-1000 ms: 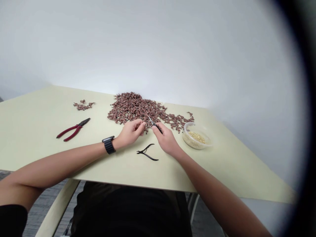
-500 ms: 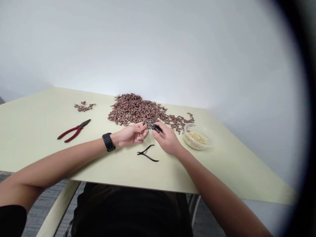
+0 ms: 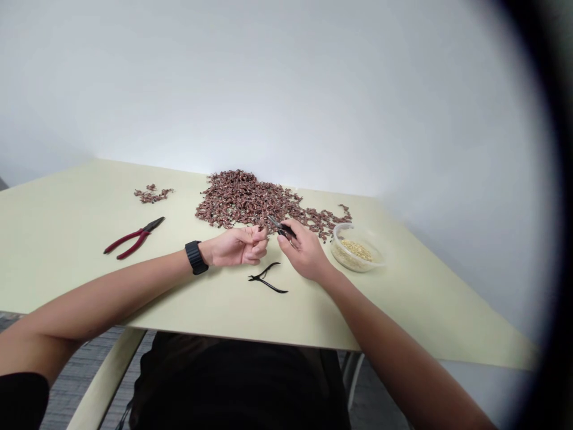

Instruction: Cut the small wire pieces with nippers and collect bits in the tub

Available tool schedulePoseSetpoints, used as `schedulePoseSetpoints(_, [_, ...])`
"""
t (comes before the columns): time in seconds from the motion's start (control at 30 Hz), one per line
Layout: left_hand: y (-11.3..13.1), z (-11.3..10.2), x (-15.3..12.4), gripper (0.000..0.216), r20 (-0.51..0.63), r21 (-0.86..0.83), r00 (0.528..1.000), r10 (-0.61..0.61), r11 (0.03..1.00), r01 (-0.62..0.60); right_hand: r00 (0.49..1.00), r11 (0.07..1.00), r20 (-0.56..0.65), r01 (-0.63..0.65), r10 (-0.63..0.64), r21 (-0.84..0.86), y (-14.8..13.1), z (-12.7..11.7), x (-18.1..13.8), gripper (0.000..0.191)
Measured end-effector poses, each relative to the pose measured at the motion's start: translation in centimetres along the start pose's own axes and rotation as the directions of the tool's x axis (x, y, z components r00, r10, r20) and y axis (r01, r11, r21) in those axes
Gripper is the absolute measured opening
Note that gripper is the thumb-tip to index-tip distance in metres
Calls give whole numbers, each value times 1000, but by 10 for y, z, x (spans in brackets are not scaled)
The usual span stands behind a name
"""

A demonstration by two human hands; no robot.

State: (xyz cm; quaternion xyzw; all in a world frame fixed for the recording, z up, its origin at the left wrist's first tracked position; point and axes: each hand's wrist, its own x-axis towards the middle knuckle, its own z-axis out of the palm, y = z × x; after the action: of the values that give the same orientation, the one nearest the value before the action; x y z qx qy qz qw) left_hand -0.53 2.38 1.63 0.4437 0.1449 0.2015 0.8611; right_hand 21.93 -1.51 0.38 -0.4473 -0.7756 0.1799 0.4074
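Observation:
My left hand, with a black watch at the wrist, is closed in a pinch on a small brown piece. The piece looks like those in the heap, but its kind is too small to tell. Wrapped in my right hand is a pair of dark-handled pliers, jaws pointing up and left, a little right of the pinched piece. Behind both hands lies a large heap of small brown pieces. Black cuticle nippers rest on the table just below the hands.
Red-handled pliers lie at the left, with a small group of brown pieces behind them. To the right stands a clear round tub holding small gold-coloured bits. The pale table meets a white wall at the back.
My left fingers and the small piece have dropped slightly. The tips of the pliers in my right hand now stand a little farther right, apart from the piece.

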Motion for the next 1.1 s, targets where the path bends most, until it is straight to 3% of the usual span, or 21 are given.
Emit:
schedulePoseSetpoints(0.07, [0, -2, 1, 24, 6, 35, 1000, 22, 999, -22, 988, 970, 103, -131, 112, 205, 0, -1, 1, 35])
schedulePoseSetpoints(0.17, [-1, -5, 2, 24, 3, 86, 999, 51, 995, -52, 930, 786, 300, -345, 213, 513, -4, -5, 2, 39])
schedulePoseSetpoints(0.23, [-2, -6, 3, 24, -9, 124, 998, 56, 991, -55, 900, 679, 378, -417, 217, 605, -8, -9, 2, 39])
schedulePoseSetpoints(0.53, [-7, -8, 5, 25, -32, 205, 996, 87, 976, -79, 856, 633, 460, -495, 236, 595, -11, -12, 2, 40])
schedulePoseSetpoints(1.1, [-10, -12, 7, 24, -60, 235, 989, 139, 964, -121, 847, 649, 487, -495, 213, 577, -13, -11, 0, 37])
